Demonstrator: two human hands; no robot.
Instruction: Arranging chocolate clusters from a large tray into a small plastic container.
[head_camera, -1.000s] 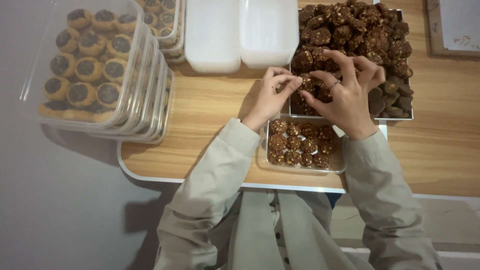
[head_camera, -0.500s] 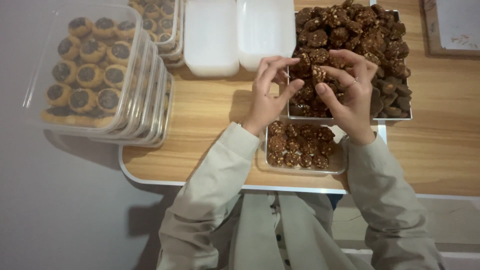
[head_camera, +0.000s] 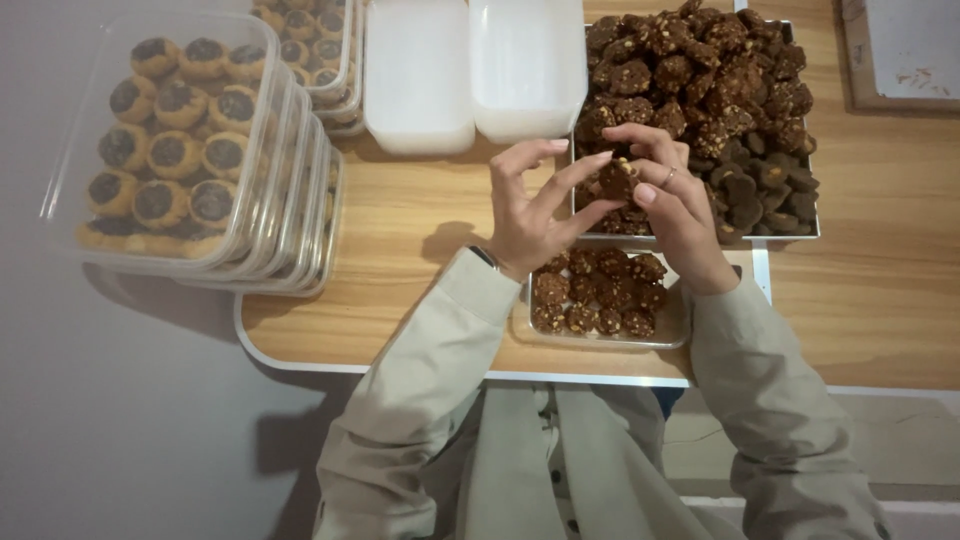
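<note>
Pinching one brown cookie btwn left hand & right hand fingertips, above tray.

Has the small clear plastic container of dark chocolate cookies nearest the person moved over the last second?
No. The small clear plastic container sits where it was: at the wooden table's near edge, just below the big tray of dark cookies. Only the camera view shifted slightly.
</note>
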